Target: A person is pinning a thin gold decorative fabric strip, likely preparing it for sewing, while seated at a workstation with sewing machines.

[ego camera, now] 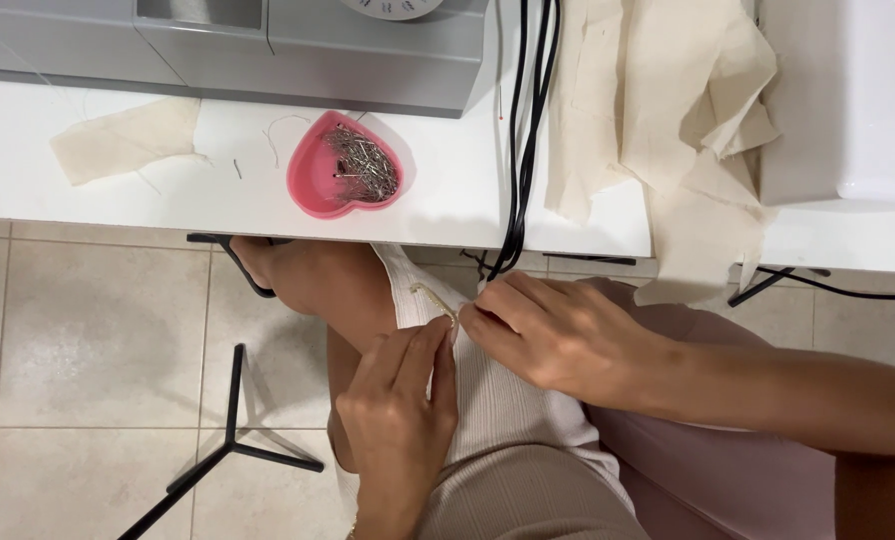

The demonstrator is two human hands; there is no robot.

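Below the white table's (448,215) near edge, the left hand (398,415) and right hand (558,335) pinched a ribbed cream fabric strip (503,400). A loosened pinch could have let its small yellowish pin (436,300) prick a finger.

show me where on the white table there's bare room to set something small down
Bare patches on the table: between the pin dish and the black cables, and along the front edge left of the dish, below the cloth scrap. The right side is crowded with the cloth pile. Both hands work fabric on the lap.
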